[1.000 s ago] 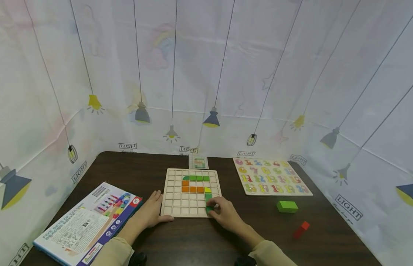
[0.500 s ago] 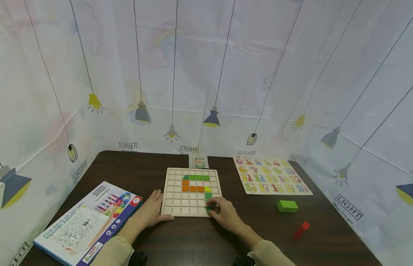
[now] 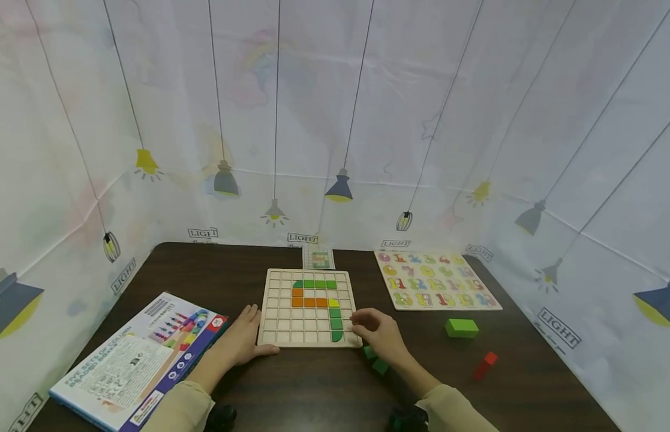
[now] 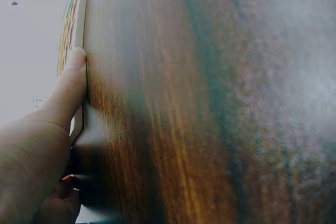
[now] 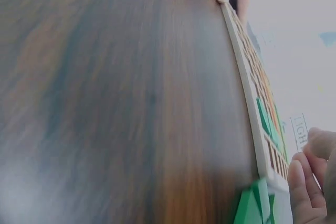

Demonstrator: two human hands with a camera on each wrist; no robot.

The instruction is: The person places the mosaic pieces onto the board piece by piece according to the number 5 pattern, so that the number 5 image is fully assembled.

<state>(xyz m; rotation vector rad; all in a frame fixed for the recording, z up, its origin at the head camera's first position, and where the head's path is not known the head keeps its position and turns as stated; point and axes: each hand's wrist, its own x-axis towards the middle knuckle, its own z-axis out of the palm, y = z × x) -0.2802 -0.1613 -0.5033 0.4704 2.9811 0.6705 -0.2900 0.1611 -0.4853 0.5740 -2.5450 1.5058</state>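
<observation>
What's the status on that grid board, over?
Left hand flat against board edge. Right hand beside board's right edge, holding nothing seen. Green pieces loose under right wrist. Nothing blocking.

Both arms reach forward, and each one wears a tan sleeve. The left hand (image 3: 239,342) lies low and flat with its palm down. Its fingers are straight and close together, and they point ahead. Its thumb (image 4: 67,91) sticks out to the side, long and straight. The right hand (image 3: 382,335) is a little way off to the right, well apart from the left one. It sits a bit higher, with the knuckles up. Its fingers (image 5: 303,192) are bent inward, and the tips are close together. I cannot tell if they pinch anything.
</observation>
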